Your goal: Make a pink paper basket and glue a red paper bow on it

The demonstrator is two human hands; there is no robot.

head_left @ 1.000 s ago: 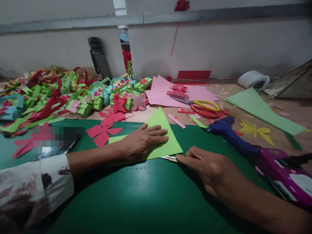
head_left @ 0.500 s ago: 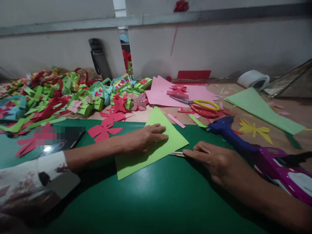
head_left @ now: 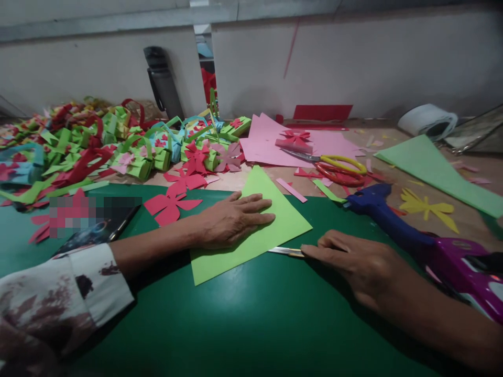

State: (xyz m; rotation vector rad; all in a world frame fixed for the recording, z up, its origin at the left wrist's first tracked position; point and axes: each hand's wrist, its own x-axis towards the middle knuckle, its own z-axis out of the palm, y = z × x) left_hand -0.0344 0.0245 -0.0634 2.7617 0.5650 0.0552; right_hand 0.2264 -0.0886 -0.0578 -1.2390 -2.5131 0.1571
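Note:
A light green sheet of paper [head_left: 281,217], with a pointed top, lies on the green mat [head_left: 236,330]. Pressed flat on its left part is my left hand [head_left: 233,220], fingers spread. My right hand [head_left: 353,262] is closed around a craft knife [head_left: 288,252], index finger stretched along it. The thin blade points left and meets the paper's lower right edge; whether its tip lies under the sheet I cannot tell. Most of the handle is hidden in my fist.
Right of my right hand lies a purple and blue glue gun [head_left: 440,251]. Scissors [head_left: 338,166] rest on pink paper [head_left: 261,139]. Paper flowers [head_left: 173,205] and a phone [head_left: 106,230] are at left, below piled small paper baskets [head_left: 153,157]. A bottle [head_left: 164,84] stands behind.
The knife blade has shifted left along the paper's lower edge. My left hand's fingers have spread a little on the sheet. The whole view has shifted slightly.

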